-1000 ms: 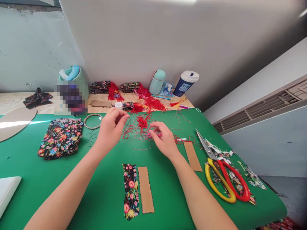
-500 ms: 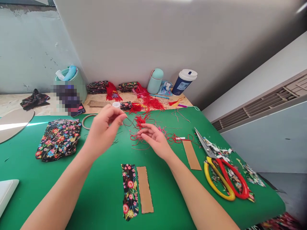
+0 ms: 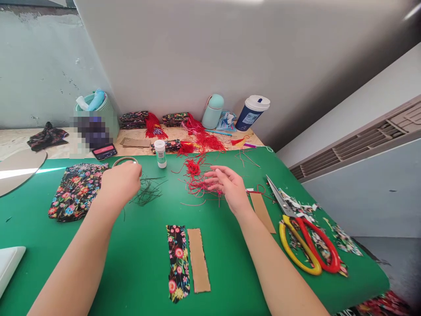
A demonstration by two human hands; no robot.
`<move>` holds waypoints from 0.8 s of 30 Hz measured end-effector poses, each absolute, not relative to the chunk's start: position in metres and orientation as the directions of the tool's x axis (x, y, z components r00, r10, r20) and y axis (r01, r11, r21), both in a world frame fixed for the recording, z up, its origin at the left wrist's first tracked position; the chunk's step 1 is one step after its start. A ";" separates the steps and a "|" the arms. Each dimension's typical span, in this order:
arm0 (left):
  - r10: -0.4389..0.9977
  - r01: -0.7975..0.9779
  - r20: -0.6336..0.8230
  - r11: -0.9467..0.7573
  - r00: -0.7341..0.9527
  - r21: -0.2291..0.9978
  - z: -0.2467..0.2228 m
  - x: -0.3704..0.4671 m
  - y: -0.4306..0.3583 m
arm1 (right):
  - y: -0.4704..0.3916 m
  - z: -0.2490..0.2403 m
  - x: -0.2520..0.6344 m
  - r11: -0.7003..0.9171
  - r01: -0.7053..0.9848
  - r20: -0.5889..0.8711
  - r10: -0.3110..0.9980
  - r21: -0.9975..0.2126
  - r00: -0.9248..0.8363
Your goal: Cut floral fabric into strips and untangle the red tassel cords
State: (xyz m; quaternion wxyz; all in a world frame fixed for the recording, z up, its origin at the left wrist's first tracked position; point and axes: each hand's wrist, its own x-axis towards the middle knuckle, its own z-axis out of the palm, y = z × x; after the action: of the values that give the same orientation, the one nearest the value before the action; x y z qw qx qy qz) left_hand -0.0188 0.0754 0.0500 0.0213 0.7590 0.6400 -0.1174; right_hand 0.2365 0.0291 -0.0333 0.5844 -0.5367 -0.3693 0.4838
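Note:
My left hand (image 3: pixel 121 182) is closed, held between the folded black floral cloth (image 3: pixel 76 193) and a loose pile of dark green threads (image 3: pixel 149 191). Its fingertips are turned away, so what they pinch is hidden. Behind it, a ring (image 3: pixel 126 159) is partly covered by the hand. My right hand (image 3: pixel 228 186) hovers over tangled red cords (image 3: pixel 197 186), its fingers apart and nothing visible in them. Nearer to me, a black floral fabric strip (image 3: pixel 178 263) lies beside a fabric-edged cardboard strip (image 3: pixel 198 261).
A glue stick (image 3: pixel 160 154) stands upright behind the threads. Large scissors (image 3: pixel 301 232) lie at right among fabric scraps, near another cardboard strip (image 3: pixel 263 213). Along the wall are a flask (image 3: pixel 213 112), a lidded cup (image 3: pixel 252 115), red tassels (image 3: pixel 207 139) and a phone (image 3: pixel 104 152).
My left hand has moved left and toward me, away from the cords, and the glue stick and thread pile now show. My right hand has shifted right, still with spread fingers.

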 end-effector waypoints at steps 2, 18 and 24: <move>0.966 0.978 -0.220 -0.168 0.138 -0.125 0.045 -0.017 0.077 | 0.027 -0.028 0.236 -0.062 -0.166 -0.106 0.957 -0.984 0.270; 0.923 0.931 -0.122 -0.363 0.365 0.038 0.035 0.018 0.063 | 0.025 -0.038 0.246 -0.185 0.874 0.094 0.963 -0.450 0.252; 0.881 0.847 -0.050 -0.435 0.471 0.306 0.023 0.031 0.058 | 0.026 -0.040 0.246 -0.048 0.834 0.159 0.974 -0.550 0.161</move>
State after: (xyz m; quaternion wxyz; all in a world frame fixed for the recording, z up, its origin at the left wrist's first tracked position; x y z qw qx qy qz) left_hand 0.0315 0.0582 0.0235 0.1457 0.8451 0.5111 0.0583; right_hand 0.2455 0.0264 -0.0404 0.2709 -0.7120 -0.6347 0.1297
